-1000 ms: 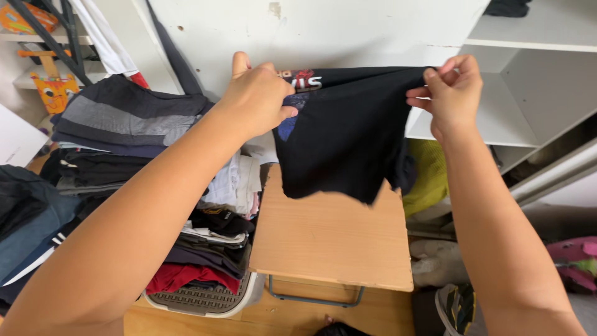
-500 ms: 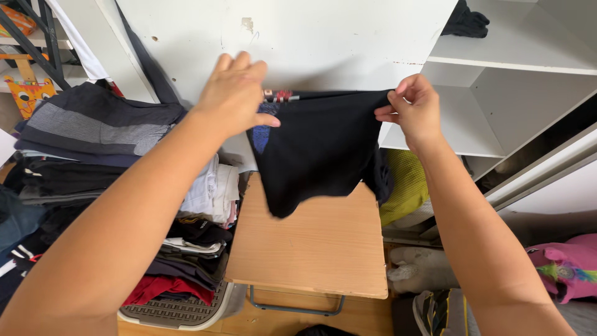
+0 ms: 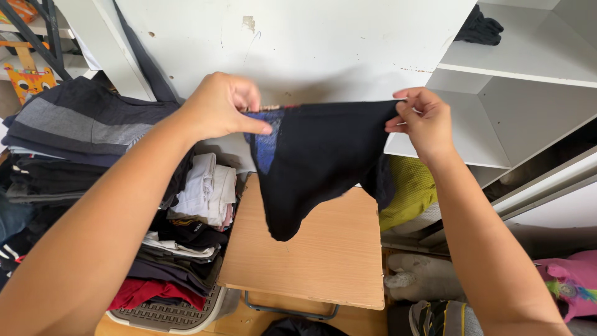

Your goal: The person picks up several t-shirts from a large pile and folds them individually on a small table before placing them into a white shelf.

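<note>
Black cotton tee w/ blue print (image 3: 317, 155) held up in mid-air over small light-wood tabletop (image 3: 311, 261), hanging clear of it. Left hand (image 3: 217, 106) pinching top-left edge, right hand (image 3: 426, 124) pinching top-right corner. Stacked folded clothes in grey plastic basket (image 3: 180, 311) just left of tabletop.

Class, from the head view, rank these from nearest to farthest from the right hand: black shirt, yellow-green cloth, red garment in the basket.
1. black shirt: pinched in the right hand.
2. yellow-green cloth: just below that hand.
3. red garment: far lower left, in the basket.
</note>
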